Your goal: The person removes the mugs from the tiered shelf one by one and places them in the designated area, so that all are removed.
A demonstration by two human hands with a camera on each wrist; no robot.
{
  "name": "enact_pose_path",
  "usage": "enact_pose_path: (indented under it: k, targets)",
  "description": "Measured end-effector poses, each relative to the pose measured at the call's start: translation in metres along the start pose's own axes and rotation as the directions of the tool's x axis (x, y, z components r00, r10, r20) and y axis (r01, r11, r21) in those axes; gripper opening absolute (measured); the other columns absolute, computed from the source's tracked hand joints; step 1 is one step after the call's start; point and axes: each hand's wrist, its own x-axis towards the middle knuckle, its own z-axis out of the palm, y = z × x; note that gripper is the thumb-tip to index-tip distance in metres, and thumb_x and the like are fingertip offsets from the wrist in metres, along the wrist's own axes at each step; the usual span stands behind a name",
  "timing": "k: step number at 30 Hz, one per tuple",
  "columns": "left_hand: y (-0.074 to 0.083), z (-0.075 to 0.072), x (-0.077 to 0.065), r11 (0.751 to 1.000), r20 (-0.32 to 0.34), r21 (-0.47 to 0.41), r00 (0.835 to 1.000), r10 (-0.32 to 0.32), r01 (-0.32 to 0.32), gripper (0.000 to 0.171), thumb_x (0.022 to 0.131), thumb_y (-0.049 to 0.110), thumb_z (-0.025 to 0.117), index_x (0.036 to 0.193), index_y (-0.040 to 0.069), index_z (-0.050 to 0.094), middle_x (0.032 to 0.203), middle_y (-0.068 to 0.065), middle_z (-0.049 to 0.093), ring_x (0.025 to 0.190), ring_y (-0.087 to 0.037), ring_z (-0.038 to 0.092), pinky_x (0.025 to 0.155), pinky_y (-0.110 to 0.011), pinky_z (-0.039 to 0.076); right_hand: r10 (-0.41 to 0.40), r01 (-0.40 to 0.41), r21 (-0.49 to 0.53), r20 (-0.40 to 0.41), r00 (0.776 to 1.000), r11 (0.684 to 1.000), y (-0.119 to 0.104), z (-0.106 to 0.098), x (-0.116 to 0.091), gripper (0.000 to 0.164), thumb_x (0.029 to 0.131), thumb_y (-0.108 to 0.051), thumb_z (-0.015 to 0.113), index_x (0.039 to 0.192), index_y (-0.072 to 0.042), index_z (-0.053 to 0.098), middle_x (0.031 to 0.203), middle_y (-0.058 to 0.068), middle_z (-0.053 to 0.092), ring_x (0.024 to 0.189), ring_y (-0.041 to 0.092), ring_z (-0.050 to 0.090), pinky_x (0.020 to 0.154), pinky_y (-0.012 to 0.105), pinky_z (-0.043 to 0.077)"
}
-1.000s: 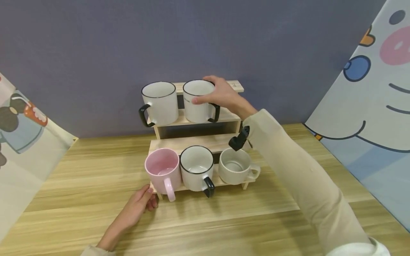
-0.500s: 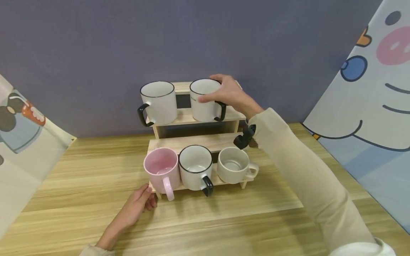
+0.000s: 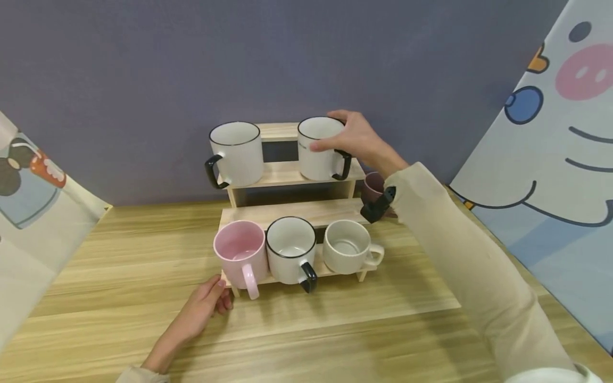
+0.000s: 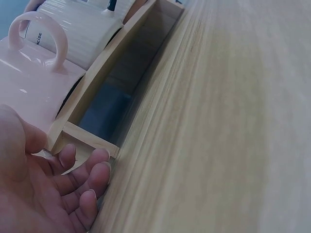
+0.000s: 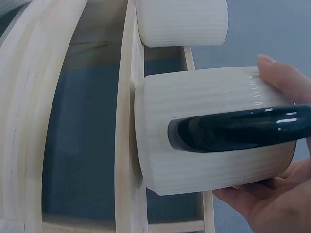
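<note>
We find the right hand [image 3: 356, 141] curled around the rim of a white mug with a black handle [image 3: 322, 149], thumb on the near side and fingers over the far edge. The mug stands upright on the right part of the top tier of a stepped wooden rack [image 3: 292, 173]; the right wrist view shows its base flat on the shelf board and its handle facing the camera.

A second white mug with a black rim [image 3: 237, 153] stands on the left part of the same tier, apart from the held one, handle pointing left.

On the lowest, nearest tier we record three mugs in a row: a pink mug [image 3: 241, 257] at the left, a black-rimmed white mug [image 3: 291, 257] in the middle, touching or just beside the pink one, and a low cream cup [image 3: 349, 254] at the right.

The left hand [image 3: 201, 311] rests on the wooden table [image 3: 143, 250] at the rack's near left corner, fingers loosely bent and holding nothing, fingertips [image 4: 99, 167] at the rack's foot.

A dark cup [image 3: 372, 186] sits just right of the rack, partly hidden by the sleeve.
</note>
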Motion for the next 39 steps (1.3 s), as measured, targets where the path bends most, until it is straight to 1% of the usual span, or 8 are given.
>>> enact_pose_path:
  k: [10,19,27,39]
  targets:
    - [-0.004,-0.001,-0.001,1.0,0.0,-0.004,1.0,-0.015,0.015,0.032,0.104,0.015,0.031,0.097,-0.005,0.055,0.076,-0.008,0.059,0.064,-0.011,0.052,0.058,-0.023,0.044,0.033,-0.033,-0.025,-0.017,0.999,0.999,0.006,-0.01,-0.004,0.096,0.07,-0.027,0.084,0.148,-0.01,0.031,0.141,0.011,0.047,0.122,0.023,0.05,0.103,0.039,0.042]
    - [-0.004,-0.001,0.002,1.0,0.003,-0.012,1.0,0.011,-0.011,0.032,0.104,0.014,0.031,0.098,-0.006,0.055,0.075,-0.009,0.058,0.062,-0.01,0.052,0.058,-0.024,0.046,0.036,-0.036,-0.007,-0.051,0.998,0.999,0.013,-0.023,-0.01,0.094,0.071,-0.025,0.083,0.147,-0.008,0.032,0.14,0.013,0.048,0.12,0.024,0.05,0.102,0.04,0.043]
    - [-0.004,0.0,0.001,1.0,0.003,-0.012,1.0,0.018,-0.018,0.031,0.104,0.013,0.031,0.098,-0.006,0.055,0.076,-0.009,0.059,0.063,-0.01,0.053,0.059,-0.024,0.047,0.033,-0.033,0.002,-0.063,0.997,0.999,0.019,-0.034,-0.014,0.094,0.072,-0.026,0.083,0.148,-0.008,0.03,0.14,0.015,0.047,0.119,0.025,0.051,0.1,0.041,0.044]
    - [-0.003,0.0,0.0,1.0,0.005,-0.009,1.0,0.013,-0.013,0.031,0.104,0.013,0.031,0.097,-0.006,0.055,0.076,-0.009,0.059,0.063,-0.01,0.053,0.06,-0.024,0.047,0.051,-0.057,-0.048,-0.104,0.993,0.997,0.024,-0.05,-0.021,0.094,0.074,-0.027,0.082,0.149,-0.009,0.029,0.143,0.015,0.044,0.121,0.026,0.049,0.101,0.042,0.041]
